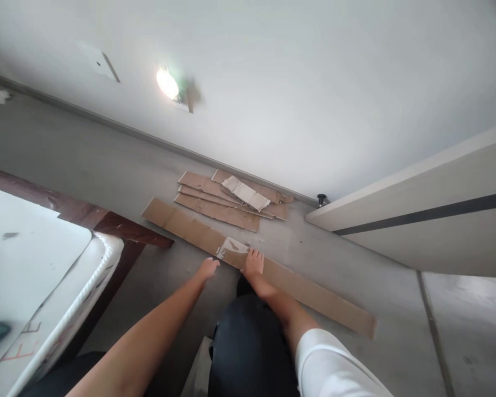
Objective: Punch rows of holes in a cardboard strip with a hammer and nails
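Note:
A long brown cardboard strip (314,290) lies slantwise on the floor in front of me. Near its middle is a pale torn patch (235,246), with brown showing through. My right hand (254,263) holds the strip just right of that patch, fingers over its top and thumb by the near edge. At the near edge, left of the patch, my left hand (209,268) has its fingers closed together. Whatever is between those fingertips is too small to make out. Small pale scraps show close to them.
Several cardboard pieces (217,212) are piled by the wall, a crumpled paper-like piece (246,193) on top. A door (397,215) stands at the right near a black doorstop (321,199). A dark red wooden frame (124,226) and white mattress (103,275) are at left.

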Motion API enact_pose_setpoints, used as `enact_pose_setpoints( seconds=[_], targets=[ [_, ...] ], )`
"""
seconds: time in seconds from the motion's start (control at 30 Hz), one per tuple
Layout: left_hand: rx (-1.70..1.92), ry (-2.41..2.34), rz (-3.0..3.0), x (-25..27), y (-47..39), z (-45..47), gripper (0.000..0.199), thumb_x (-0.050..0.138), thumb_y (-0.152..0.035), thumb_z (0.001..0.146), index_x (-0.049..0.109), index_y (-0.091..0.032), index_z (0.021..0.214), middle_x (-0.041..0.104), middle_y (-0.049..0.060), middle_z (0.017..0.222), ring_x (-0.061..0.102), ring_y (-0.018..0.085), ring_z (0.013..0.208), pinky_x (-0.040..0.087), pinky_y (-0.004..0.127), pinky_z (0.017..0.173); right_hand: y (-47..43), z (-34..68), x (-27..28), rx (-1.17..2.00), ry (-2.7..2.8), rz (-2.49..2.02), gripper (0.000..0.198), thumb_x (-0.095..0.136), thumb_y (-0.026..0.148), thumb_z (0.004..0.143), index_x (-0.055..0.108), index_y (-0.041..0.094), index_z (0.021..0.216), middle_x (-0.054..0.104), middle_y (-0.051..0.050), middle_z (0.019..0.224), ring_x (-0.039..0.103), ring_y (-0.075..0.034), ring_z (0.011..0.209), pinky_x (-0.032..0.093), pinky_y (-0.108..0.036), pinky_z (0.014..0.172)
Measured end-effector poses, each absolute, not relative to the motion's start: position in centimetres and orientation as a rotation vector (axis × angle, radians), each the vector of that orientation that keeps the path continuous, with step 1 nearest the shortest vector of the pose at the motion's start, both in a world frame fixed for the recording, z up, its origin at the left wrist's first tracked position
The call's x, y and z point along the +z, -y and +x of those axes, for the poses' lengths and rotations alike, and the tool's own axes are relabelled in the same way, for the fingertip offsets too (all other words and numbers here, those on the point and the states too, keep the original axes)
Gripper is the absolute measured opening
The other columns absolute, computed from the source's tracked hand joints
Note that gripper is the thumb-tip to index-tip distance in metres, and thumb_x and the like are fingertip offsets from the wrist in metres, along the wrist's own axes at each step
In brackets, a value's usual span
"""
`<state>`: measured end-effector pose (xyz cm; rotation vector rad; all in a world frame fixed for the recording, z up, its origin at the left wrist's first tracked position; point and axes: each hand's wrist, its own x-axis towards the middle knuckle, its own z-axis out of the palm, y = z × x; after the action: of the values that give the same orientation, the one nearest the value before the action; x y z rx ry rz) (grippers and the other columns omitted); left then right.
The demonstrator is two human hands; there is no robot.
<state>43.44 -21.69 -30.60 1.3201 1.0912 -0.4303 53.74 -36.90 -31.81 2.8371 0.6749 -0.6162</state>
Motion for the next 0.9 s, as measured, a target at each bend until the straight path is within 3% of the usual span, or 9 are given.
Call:
enact_pose_setpoints(
  seconds=[0.17, 0.33, 0.6, 0.67, 0.77, 0.9],
  targets=[
    [-0.491, -1.281, 1.113, -30.4, 23.5, 43.8, 0.032, 0.046, -0.033, 0.082, 0.049, -0.021, 0.111, 0.052, 0.013, 0.121, 0.059, 0.020, 0.100, 0.050, 0.025, 0.069, 37.2, 53.2, -31.7, -0.586, -0.742, 2.820, 0.093, 0.078, 0.030, 0.061, 0.035, 0.001, 0.138, 0.046, -0.030, 0.131, 0.041, -0.037, 0.124, 0.020, -0.047, 0.108],
    [-0.497, -1.308, 1.037, -31.0, 24.5, 46.4, 0.039, 0.045, -0.043, 0.084, 0.046, -0.025, 0.118, 0.053, 0.012, 0.119, 0.058, 0.022, 0.102, 0.051, 0.029, 0.069, 37.3, 53.8, -31.9, -0.611, -0.799, 2.796, 0.093, 0.075, 0.029, 0.063, 0.032, 0.000, 0.140, 0.041, -0.032, 0.135, 0.038, -0.038, 0.126, 0.020, -0.049, 0.108],
    [-0.471, -1.267, 1.146, -31.0, 23.3, 46.9, 0.039, 0.049, -0.035, 0.081, 0.048, -0.022, 0.117, 0.055, 0.012, 0.121, 0.055, 0.025, 0.110, 0.048, 0.033, 0.080, 36.7, 55.0, -32.5, -0.761, -0.735, 2.726, 0.100, 0.077, 0.028, 0.055, 0.032, 0.006, 0.141, 0.041, -0.030, 0.135, 0.038, -0.040, 0.126, 0.017, -0.053, 0.108],
    [-0.429, -1.224, 1.275, -30.8, 22.6, 46.2, 0.043, 0.057, -0.030, 0.075, 0.051, -0.020, 0.116, 0.054, 0.014, 0.125, 0.047, 0.029, 0.120, 0.043, 0.036, 0.090, 36.9, 55.2, -32.8, -0.762, -0.764, 2.715, 0.098, 0.076, 0.027, 0.056, 0.032, 0.006, 0.141, 0.038, -0.030, 0.138, 0.034, -0.039, 0.129, 0.016, -0.052, 0.108],
    [-0.317, -0.934, 1.786, -30.5, 21.2, 45.2, 0.054, 0.064, -0.020, 0.067, 0.052, -0.019, 0.120, 0.040, 0.015, 0.141, 0.026, 0.032, 0.136, 0.025, 0.041, 0.107, 36.6, 55.5, -32.8, -0.772, -0.818, 2.673, 0.102, 0.079, 0.033, 0.054, 0.034, 0.005, 0.141, 0.032, -0.029, 0.143, 0.029, -0.040, 0.132, 0.016, -0.049, 0.109],
    [-0.283, -0.439, 2.266, -30.9, 18.6, 45.7, 0.053, 0.058, -0.014, 0.072, 0.053, -0.020, 0.124, 0.033, 0.013, 0.147, 0.014, 0.031, 0.140, 0.006, 0.046, 0.112, 34.1, 56.0, -32.1, -0.814, -0.897, 2.661, 0.109, 0.082, 0.044, 0.050, 0.033, 0.014, 0.142, 0.034, -0.024, 0.143, 0.033, -0.037, 0.130, 0.021, -0.046, 0.107]
  ],
)
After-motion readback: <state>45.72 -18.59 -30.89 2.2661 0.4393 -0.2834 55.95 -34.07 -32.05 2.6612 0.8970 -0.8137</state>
